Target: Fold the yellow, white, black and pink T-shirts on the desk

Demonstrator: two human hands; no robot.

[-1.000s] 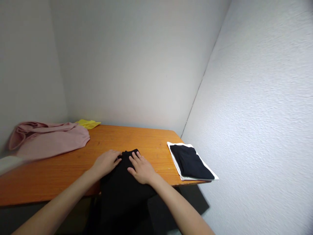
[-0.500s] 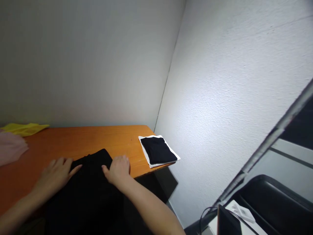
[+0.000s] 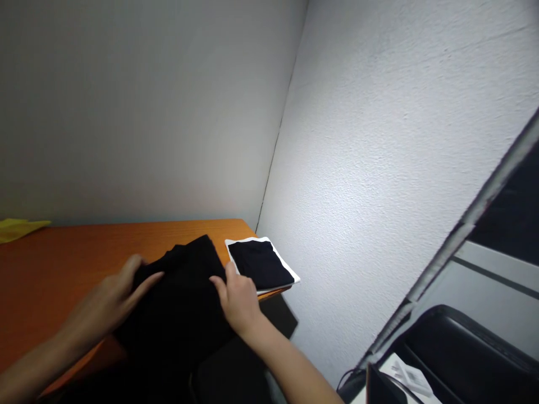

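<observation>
A black garment (image 3: 181, 303) lies folded over the near edge of the orange wooden table (image 3: 76, 252) and hangs down in front of it. My left hand (image 3: 112, 300) rests on the garment's left side with its fingers stretched out flat. At the garment's right edge my right hand (image 3: 238, 297) presses with the fingers extended and the thumb against the cloth. Just right of that hand, at the table's right end, a folded black garment (image 3: 259, 262) sits on top of a folded white one (image 3: 236, 247).
A yellow cloth (image 3: 19, 229) lies at the far left of the table by the back wall. Grey walls close the table in behind and on the right. At the lower right, beyond a slanted metal bar (image 3: 455, 247), stand a black seat (image 3: 463, 342) and some papers.
The black garment has slid right and farther onto the table, toward the folded stack, with both hands on it. My view swung right, and the pink garment has left it.
</observation>
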